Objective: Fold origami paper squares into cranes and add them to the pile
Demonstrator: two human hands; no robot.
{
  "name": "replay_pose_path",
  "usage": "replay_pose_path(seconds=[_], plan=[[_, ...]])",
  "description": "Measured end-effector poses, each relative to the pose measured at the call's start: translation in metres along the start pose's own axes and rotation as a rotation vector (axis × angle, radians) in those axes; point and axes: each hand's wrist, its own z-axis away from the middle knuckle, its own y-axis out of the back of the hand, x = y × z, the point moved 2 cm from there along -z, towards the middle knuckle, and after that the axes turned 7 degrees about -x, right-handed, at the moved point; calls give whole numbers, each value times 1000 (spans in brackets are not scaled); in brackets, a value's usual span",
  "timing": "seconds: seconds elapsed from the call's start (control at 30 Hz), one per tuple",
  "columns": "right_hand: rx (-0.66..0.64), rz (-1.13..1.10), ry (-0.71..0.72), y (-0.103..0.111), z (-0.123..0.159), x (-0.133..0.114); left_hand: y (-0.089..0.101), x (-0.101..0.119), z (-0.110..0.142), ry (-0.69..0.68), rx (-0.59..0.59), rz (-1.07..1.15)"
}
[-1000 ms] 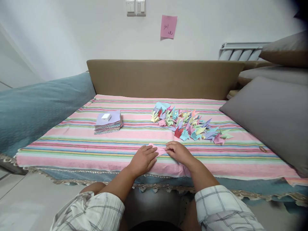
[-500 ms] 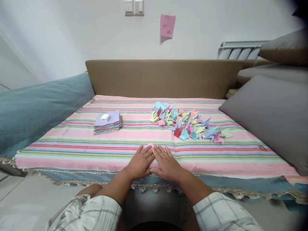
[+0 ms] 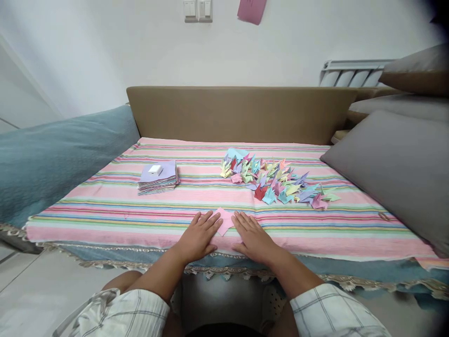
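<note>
Soft, even indoor light on the white wall (image 3: 140, 51); pale sheen on the floor (image 3: 31, 304) at lower left. Wide-angle stretching, with dark, blurred corners at right.

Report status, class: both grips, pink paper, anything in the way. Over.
Left grip, right grip: open, touching opposite sides of pink paper. Pink paper: on striped cloth. Paper cranes, paper stack: beyond, apart.

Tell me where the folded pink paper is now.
In the head view, the folded pink paper lies just below centre on the striped cloth, between the left hand and the right hand.
</note>
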Motion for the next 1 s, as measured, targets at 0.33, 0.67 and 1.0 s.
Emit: replay_pose_path(seconds=[0.33, 0.67, 1.0], plan=[[-58, -19, 95, 7, 6, 5, 4, -1, 3, -26, -11, 10], [-94, -74, -19, 15, 17, 23, 5, 0, 3, -24, -13, 28], [34, -124, -88, 23, 22, 45, 4, -2, 3, -24, -2, 38]])
